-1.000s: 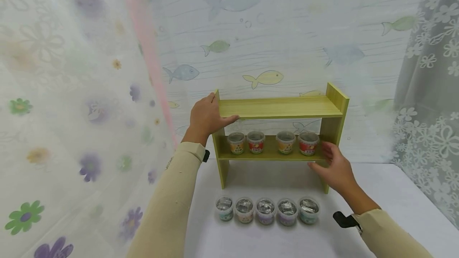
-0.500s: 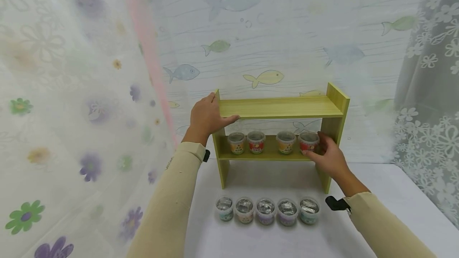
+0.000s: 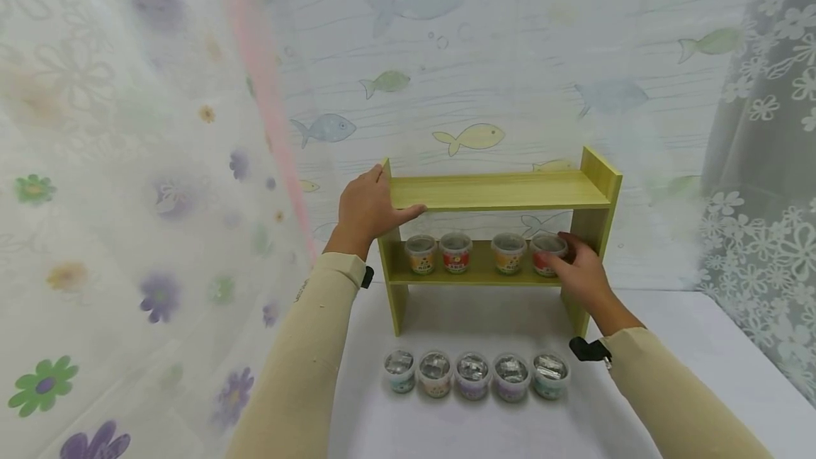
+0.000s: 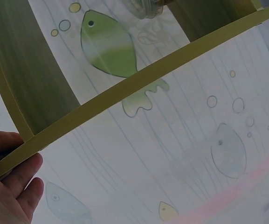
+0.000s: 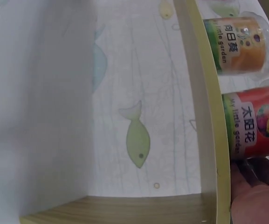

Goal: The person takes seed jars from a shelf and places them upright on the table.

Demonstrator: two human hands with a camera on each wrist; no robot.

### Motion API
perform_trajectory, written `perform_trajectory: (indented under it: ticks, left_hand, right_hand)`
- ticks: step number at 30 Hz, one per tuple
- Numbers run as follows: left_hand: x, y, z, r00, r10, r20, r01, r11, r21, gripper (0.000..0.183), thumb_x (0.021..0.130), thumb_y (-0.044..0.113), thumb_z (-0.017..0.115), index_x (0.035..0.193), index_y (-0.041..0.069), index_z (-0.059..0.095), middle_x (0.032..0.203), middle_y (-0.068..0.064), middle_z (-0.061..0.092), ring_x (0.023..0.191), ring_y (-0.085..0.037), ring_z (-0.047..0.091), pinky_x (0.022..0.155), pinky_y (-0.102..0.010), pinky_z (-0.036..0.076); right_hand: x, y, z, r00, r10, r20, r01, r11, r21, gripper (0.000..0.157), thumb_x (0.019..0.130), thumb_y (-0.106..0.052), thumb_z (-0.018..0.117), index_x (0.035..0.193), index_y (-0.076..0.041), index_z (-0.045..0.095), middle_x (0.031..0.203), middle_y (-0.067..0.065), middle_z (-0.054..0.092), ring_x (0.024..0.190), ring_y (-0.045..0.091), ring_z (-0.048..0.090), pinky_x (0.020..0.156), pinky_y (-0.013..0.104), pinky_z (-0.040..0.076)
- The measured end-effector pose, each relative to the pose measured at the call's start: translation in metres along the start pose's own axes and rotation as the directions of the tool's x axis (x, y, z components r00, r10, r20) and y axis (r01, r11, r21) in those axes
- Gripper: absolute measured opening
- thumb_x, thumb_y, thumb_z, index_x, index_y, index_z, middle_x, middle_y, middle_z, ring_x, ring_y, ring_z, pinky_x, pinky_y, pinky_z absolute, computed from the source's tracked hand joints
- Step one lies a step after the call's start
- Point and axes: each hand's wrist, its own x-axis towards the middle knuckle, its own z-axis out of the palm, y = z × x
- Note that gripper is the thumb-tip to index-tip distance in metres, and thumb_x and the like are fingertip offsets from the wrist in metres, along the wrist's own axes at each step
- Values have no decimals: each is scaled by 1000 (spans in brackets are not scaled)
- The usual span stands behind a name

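My left hand (image 3: 366, 207) grips the upper left end of a yellow-green wooden shelf (image 3: 497, 191); the left wrist view shows its fingers (image 4: 24, 175) round the board edge. On the shelf's middle board, my right hand (image 3: 586, 275) holds the rightmost red-labelled plastic cup (image 3: 543, 261), thumb in front and fingers at its right side. The right wrist view shows this cup's "My little garden" label (image 5: 255, 123) beside the board, with the hand against the cup. Left of it stand an orange-labelled cup (image 3: 508, 255), another red cup (image 3: 455, 253) and another orange cup (image 3: 421, 256).
In front of the shelf, a row of several clear cups with silvery contents, among them a teal one (image 3: 550, 376) and a pale pink one (image 3: 435, 375), stands on the white table (image 3: 459, 427). A fish-patterned curtain (image 3: 472, 76) hangs behind; a flowered curtain (image 3: 159, 197) hangs at left.
My right hand has moved left from the shelf's right side panel onto the rightmost red cup and taken hold of it. The left hand stays on the shelf.
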Motion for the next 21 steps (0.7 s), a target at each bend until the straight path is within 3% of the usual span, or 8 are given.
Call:
perform_trajectory:
  ticks: [10,21]
  left_hand:
    - [0,-1,-1,1000,4,-12,-4,1000,-8,118,82,90,51,155,-1,43,161,-14,45,137,-33,55,112,-45,47]
    - [-2,1,-2,1000,-6,2,6,1000,-17,117,82,90,52,155,-1,43,162,-15,43,138,-33,54,113,-46,47]
  right_hand:
    - [1,-8,2,996,87,-11,-87,996,-11,98,95,-58,67,154,11,30,145,33,47,126,43,51,103,58,47]
    - [-2,-9,2,997,67,-28,-68,997,-43,89,95,-56,67,146,10,35,135,30,51,117,41,56,93,51,50]
